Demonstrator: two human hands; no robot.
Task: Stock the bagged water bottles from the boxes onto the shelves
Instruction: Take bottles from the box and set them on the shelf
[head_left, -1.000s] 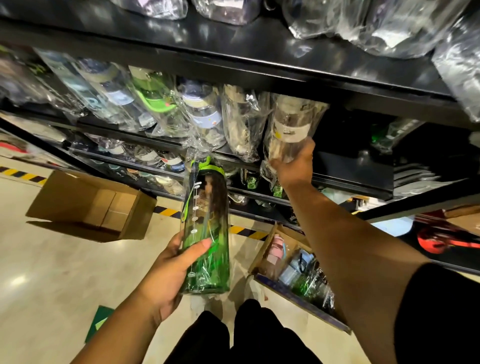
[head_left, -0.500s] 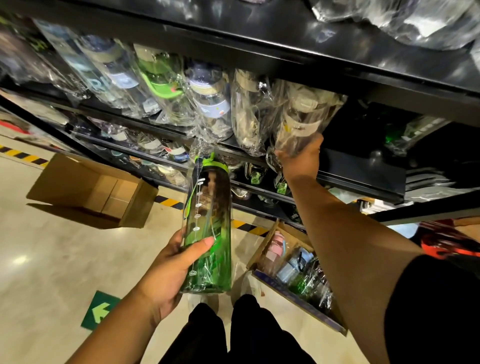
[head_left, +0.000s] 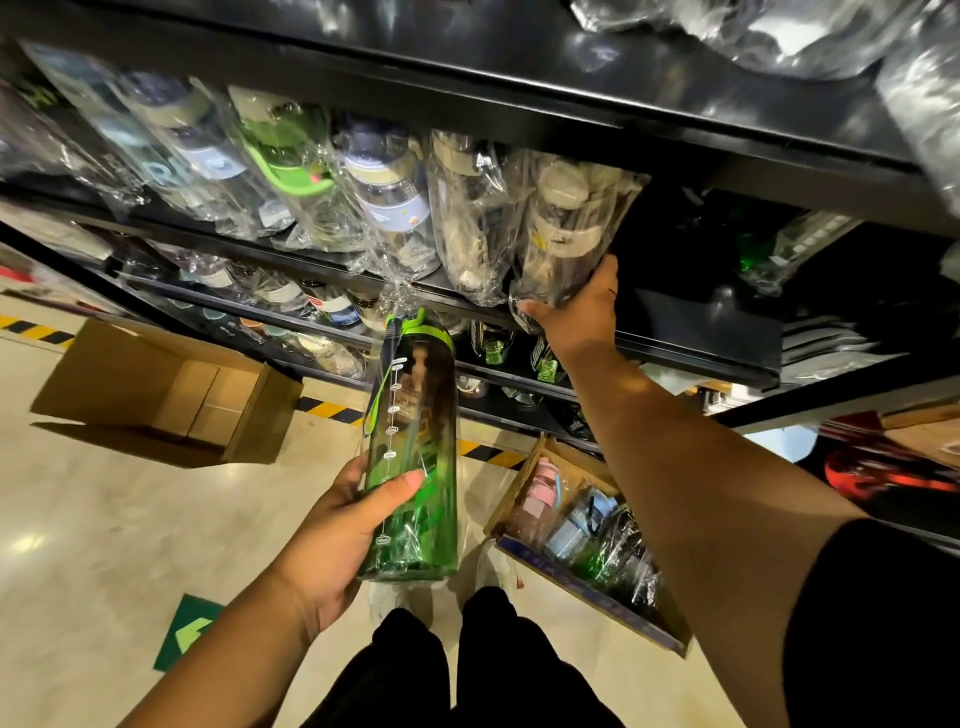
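My left hand (head_left: 332, 535) grips a green bagged water bottle (head_left: 415, 447) upright at waist height, below the shelf. My right hand (head_left: 576, 312) holds the base of a clear bagged bottle (head_left: 571, 228) with a beige cap, at the right end of a row of several bagged bottles (head_left: 374, 197) on the black shelf (head_left: 696, 332). An open box (head_left: 587, 530) on the floor below my right arm holds several bagged bottles, pink, blue and green.
An empty cardboard box (head_left: 171, 395) lies open on the floor at left. A higher shelf (head_left: 519, 67) carries more bagged goods. Lower shelves (head_left: 322, 317) also hold bottles. Yellow-black tape (head_left: 332, 410) and a green arrow sticker (head_left: 192, 634) mark the floor.
My right hand has pushed the clear bottle up and further onto the shelf beside the row. The left hand keeps the green bottle in about the same place.
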